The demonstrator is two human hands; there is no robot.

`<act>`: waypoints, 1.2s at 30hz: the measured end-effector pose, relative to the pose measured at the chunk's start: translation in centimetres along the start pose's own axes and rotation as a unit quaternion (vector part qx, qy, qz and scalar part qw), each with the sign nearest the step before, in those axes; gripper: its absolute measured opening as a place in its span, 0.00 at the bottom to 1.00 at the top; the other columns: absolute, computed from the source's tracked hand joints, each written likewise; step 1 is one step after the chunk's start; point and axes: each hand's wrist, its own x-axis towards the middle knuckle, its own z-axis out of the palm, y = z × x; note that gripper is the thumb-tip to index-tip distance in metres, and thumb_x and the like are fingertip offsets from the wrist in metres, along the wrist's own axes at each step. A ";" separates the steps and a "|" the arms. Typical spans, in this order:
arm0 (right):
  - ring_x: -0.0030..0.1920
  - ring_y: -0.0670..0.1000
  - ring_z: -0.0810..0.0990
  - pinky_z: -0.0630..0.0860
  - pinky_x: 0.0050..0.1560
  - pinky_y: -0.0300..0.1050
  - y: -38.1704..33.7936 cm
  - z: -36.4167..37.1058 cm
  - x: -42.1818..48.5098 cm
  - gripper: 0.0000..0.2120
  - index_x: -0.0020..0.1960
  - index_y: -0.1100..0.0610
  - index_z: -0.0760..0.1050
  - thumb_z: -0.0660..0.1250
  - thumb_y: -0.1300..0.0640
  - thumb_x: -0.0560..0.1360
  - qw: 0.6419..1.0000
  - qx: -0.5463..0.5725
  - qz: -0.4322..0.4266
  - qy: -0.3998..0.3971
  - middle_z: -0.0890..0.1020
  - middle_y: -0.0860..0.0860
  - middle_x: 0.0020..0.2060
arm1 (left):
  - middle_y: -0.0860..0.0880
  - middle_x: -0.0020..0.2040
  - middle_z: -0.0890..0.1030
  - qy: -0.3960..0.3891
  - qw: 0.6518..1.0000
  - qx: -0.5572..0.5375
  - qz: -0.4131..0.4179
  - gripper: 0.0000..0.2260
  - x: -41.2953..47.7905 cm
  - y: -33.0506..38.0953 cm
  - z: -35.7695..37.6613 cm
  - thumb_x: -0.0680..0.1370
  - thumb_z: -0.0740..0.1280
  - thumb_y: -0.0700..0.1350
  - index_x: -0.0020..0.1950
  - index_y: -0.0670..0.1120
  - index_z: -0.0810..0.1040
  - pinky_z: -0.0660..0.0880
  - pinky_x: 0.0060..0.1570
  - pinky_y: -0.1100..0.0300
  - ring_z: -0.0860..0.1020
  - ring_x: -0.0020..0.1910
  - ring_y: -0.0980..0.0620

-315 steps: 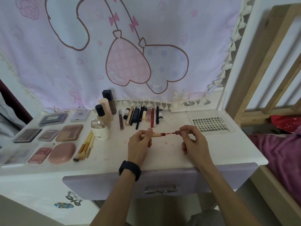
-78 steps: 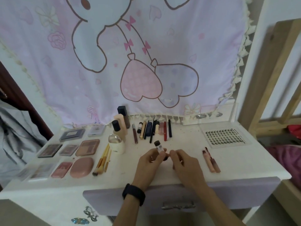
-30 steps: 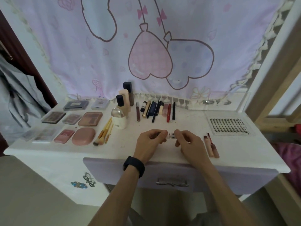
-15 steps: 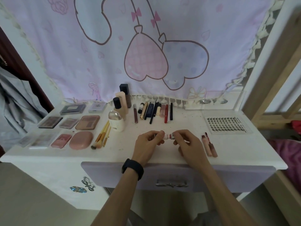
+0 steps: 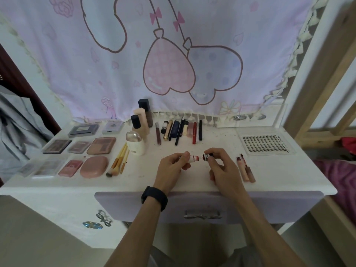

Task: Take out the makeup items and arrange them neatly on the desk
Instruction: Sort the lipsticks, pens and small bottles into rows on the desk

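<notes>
My left hand [image 5: 171, 166] pinches a small white tube with a red tip [image 5: 193, 158] just above the white desk [image 5: 279, 170]. My right hand [image 5: 221, 168] holds its black-and-white cap [image 5: 206, 156], pulled a little off the tube's right end. Two pink lip tubes [image 5: 246, 169] lie to the right of my hands. A row of pens and lipsticks [image 5: 179, 131] lies at the back. Bottles [image 5: 141, 120] stand left of that row, next to a white jar [image 5: 135, 141]. Brushes [image 5: 118, 160] and palettes [image 5: 81, 147] fill the left side.
A clear tray of false lashes [image 5: 264, 143] lies at the back right. A lilac drawer front with a metal handle [image 5: 202, 215] sits below my wrists. A printed curtain [image 5: 173, 54] hangs behind the desk. A wooden bed frame [image 5: 323, 74] stands at the right.
The cap and tube, together half a second ago, have come slightly apart between my hands. Earlier I held a longer pink lip tube, which now lies at the right.
</notes>
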 end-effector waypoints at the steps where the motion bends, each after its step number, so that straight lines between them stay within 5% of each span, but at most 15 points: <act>1: 0.26 0.46 0.74 0.72 0.28 0.37 0.0 0.0 0.0 0.09 0.56 0.49 0.75 0.61 0.62 0.83 1.000 0.007 -0.001 0.008 0.80 0.40 0.48 | 0.56 0.34 0.82 0.002 1.000 -0.008 -0.001 0.09 0.0 0.0 0.0 0.81 0.64 0.52 0.47 0.52 0.82 0.71 0.42 0.66 0.77 0.34 0.66; 7: 0.28 0.48 0.75 0.73 0.28 0.38 0.1 0.0 -0.3 0.10 0.58 0.49 0.75 0.62 0.62 0.82 1.000 -0.004 -0.016 0.020 0.80 0.39 0.50 | 0.57 0.34 0.83 0.015 0.999 -0.032 0.001 0.10 0.0 -0.1 -0.4 0.81 0.64 0.52 0.47 0.52 0.83 0.72 0.36 0.73 0.77 0.34 0.66; 18: 0.31 0.50 0.79 0.77 0.30 0.38 0.6 0.2 -0.3 0.10 0.60 0.50 0.75 0.64 0.61 0.81 0.998 -0.015 -0.041 0.054 0.80 0.45 0.54 | 0.53 0.37 0.84 0.051 0.994 -0.096 -0.004 0.12 0.3 -0.4 -0.8 0.80 0.65 0.53 0.47 0.49 0.85 0.77 0.42 0.66 0.80 0.38 0.60; 26: 0.29 0.51 0.80 0.78 0.30 0.40 0.1 0.2 -0.2 0.10 0.55 0.50 0.77 0.66 0.47 0.76 0.995 0.039 -0.019 0.093 0.83 0.44 0.47 | 0.52 0.47 0.86 0.072 0.988 -0.137 0.002 0.17 0.2 -0.2 -1.3 0.72 0.69 0.60 0.53 0.52 0.85 0.78 0.45 0.67 0.82 0.45 0.58; 32: 0.31 0.51 0.82 0.80 0.32 0.42 -0.5 -0.4 0.4 0.06 0.51 0.56 0.79 0.74 0.60 0.75 0.990 0.101 0.050 0.089 0.85 0.53 0.41 | 0.49 0.52 0.86 0.083 0.982 -0.162 -0.045 0.14 0.6 0.2 -1.6 0.77 0.71 0.51 0.59 0.46 0.81 0.79 0.50 0.62 0.83 0.53 0.52; 36: 0.32 0.53 0.81 0.80 0.34 0.45 -1.8 -2.0 -0.1 0.08 0.54 0.60 0.79 0.73 0.62 0.75 0.966 0.226 0.117 0.053 0.86 0.58 0.47 | 0.49 0.53 0.85 0.065 0.987 -0.126 -0.078 0.10 1.1 0.9 -1.2 0.83 0.63 0.48 0.60 0.46 0.78 0.78 0.50 0.61 0.82 0.53 0.50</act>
